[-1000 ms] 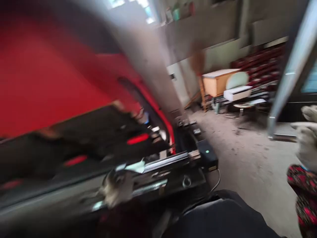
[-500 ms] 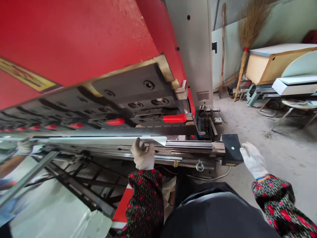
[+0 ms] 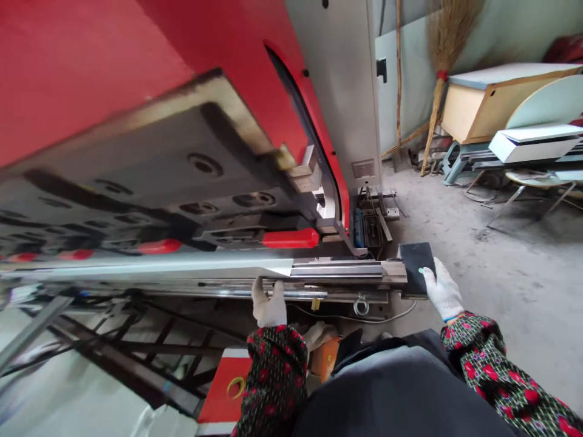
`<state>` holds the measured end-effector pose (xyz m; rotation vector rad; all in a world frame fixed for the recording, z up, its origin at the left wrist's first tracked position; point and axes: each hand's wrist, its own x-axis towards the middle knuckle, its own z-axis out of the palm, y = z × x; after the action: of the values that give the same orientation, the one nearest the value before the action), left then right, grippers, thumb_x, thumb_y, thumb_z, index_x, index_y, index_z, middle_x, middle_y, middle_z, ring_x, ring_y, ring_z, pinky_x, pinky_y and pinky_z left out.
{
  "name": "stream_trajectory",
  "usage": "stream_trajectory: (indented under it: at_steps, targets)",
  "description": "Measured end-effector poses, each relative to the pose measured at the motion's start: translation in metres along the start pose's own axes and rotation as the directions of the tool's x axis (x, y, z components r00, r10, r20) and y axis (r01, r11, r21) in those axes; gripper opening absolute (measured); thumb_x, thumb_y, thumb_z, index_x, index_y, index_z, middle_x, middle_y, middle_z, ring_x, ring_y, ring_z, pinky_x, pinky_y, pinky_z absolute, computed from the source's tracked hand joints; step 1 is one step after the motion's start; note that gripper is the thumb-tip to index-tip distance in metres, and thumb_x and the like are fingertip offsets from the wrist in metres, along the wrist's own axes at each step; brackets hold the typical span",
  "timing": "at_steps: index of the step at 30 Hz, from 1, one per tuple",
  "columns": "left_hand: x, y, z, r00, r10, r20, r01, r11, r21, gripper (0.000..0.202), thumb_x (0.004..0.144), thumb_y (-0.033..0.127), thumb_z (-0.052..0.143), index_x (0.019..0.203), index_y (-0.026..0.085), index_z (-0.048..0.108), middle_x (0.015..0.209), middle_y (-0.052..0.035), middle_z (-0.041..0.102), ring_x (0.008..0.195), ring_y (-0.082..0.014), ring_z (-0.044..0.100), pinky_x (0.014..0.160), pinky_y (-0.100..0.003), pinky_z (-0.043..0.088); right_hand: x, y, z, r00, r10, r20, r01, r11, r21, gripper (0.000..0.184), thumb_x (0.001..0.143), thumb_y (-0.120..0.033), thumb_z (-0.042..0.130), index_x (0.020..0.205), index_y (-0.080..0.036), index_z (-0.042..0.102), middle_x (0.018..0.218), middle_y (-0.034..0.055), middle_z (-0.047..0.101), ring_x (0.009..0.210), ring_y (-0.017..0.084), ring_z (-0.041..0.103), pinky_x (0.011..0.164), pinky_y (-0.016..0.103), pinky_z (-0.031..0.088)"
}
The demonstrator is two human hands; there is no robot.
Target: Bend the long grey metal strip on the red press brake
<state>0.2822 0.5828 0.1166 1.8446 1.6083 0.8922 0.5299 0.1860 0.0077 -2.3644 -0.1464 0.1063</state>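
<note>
In the head view, one long pale strip runs from the left edge to mid-frame, below the red machine. It looks like thin sheet metal: probably light, stiff at the fold but whippy along its length, smooth enough to slide in a glove, best held by the lower edge near its right end.

The gloved left hand is there, half open, thumb and finger apart at that edge; whether it grips, I cannot tell. The gloved right hand, right of centre, is loosely open against one dark box, grasping nothing visible.

Counted: four red handles at left and centre, the leftmost blurred; one metal ring; one broom, upper right.
</note>
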Motion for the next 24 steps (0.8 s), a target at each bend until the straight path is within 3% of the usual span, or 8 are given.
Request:
stream_trajectory:
  at_steps: [3,8,12,18,24]
  targets:
    - [-0.002,0.002,0.003,1.0,0.002,-0.019,-0.002,1.0,-0.001,0.071,0.082,0.05,0.075,0.147,0.035,0.053,0.135,-0.0028,0.064,0.114,-0.0243,0.064,0.107,-0.039,0.046,-0.001,0.0,0.001,0.999,-0.025,-0.029,0.025,1.0,0.0,0.074,0.097,-0.062,0.035,0.149,-0.012,0.049,0.148,0.0145,0.052,0.132,0.031,0.055,0.114,0.046,0.046]
    - [-0.001,0.011,0.007,0.986,0.12,-0.115,-0.128,0.99,-0.065,0.061,0.084,0.042,0.072,0.141,0.025,0.058,0.149,-0.0067,0.053,0.126,-0.0219,0.059,0.11,-0.031,0.044,-0.002,0.001,0.002,0.994,-0.08,-0.079,0.08,0.997,-0.004,0.072,0.098,-0.061,0.036,0.145,-0.009,0.053,0.145,0.0166,0.055,0.131,0.03,0.056,0.112,0.045,0.048]
    - [-0.003,0.021,0.01,0.987,0.134,-0.085,-0.137,0.99,-0.039,0.051,0.087,0.035,0.066,0.137,0.024,0.059,0.136,-0.0084,0.061,0.126,-0.0198,0.059,0.109,-0.03,0.045,-0.003,0.0,0.001,0.992,-0.089,-0.086,0.088,0.996,-0.015,0.069,0.098,-0.059,0.039,0.144,-0.009,0.053,0.142,0.0179,0.057,0.129,0.029,0.057,0.111,0.043,0.049]
    - [-0.007,0.028,0.009,0.987,0.105,-0.122,-0.115,0.99,-0.079,0.049,0.086,0.033,0.066,0.132,0.019,0.062,0.125,-0.0106,0.066,0.122,-0.0214,0.06,0.109,-0.031,0.046,-0.004,-0.003,-0.002,0.994,-0.081,-0.071,0.081,0.997,-0.011,0.071,0.097,-0.06,0.038,0.145,-0.009,0.052,0.143,0.0181,0.056,0.127,0.031,0.058,0.108,0.046,0.05]
    - [0.001,0.018,0.003,0.986,0.152,-0.061,-0.158,0.981,-0.112,0.043,0.086,0.037,0.068,0.125,0.02,0.066,0.143,-0.0062,0.058,0.123,-0.0188,0.06,0.108,-0.027,0.045,-0.002,-0.001,-0.001,0.995,-0.063,-0.077,0.062,0.998,-0.012,0.07,0.096,-0.059,0.039,0.145,-0.011,0.052,0.14,0.0179,0.058,0.126,0.032,0.059,0.108,0.048,0.05]
